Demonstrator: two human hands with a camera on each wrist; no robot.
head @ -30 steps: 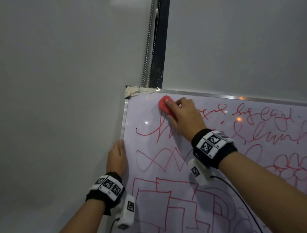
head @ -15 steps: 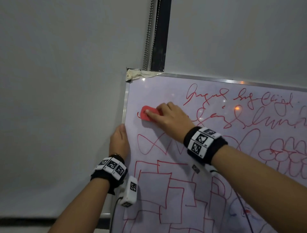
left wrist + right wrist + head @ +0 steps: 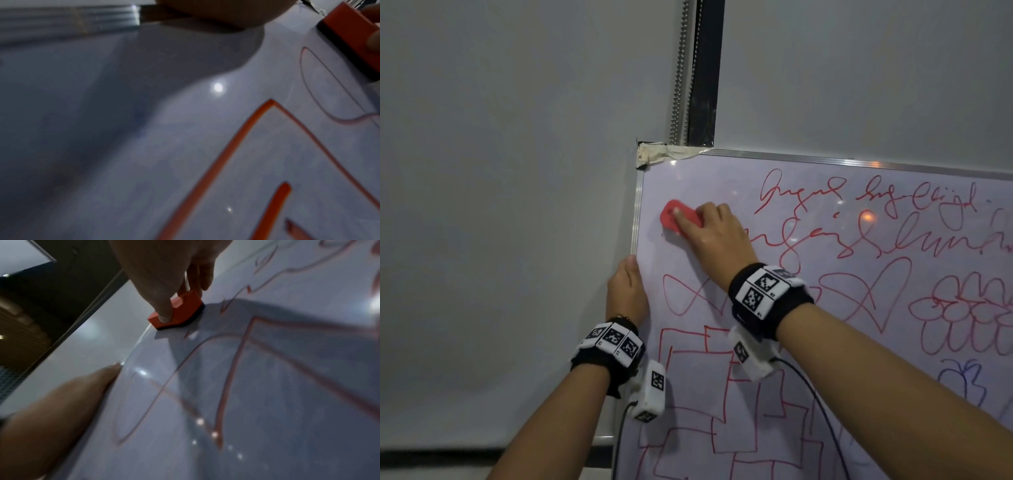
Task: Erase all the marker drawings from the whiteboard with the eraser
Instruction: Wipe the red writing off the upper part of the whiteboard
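A framed whiteboard (image 3: pixel 688 178) leans on the wall, covered with red marker drawings (image 3: pixel 866 301): script, a heart, a flower, loops and overlapping squares. My right hand (image 3: pixel 717 240) grips the red eraser (image 3: pixel 671 215) and presses its dark felt on the board's upper left, close to the frame. The right wrist view shows the eraser (image 3: pixel 185 305) flat on the board under my fingers (image 3: pixel 162 311). My left hand (image 3: pixel 627 291) holds the board's left edge just below, thumb on the front; its other fingers are hidden behind. The eraser (image 3: pixel 353 32) also shows in the left wrist view.
Tape (image 3: pixel 654 152) covers the board's top left corner. A bead chain (image 3: pixel 681 68) and a dark strip (image 3: pixel 705 68) run up the grey wall above. A small blue drawing (image 3: pixel 959 380) sits at the lower right. Cables hang from both wrist cameras.
My right hand swept the eraser from the board's top down and left to the frame. The red scribble in the upper left is wiped away. The left hand kept its hold.
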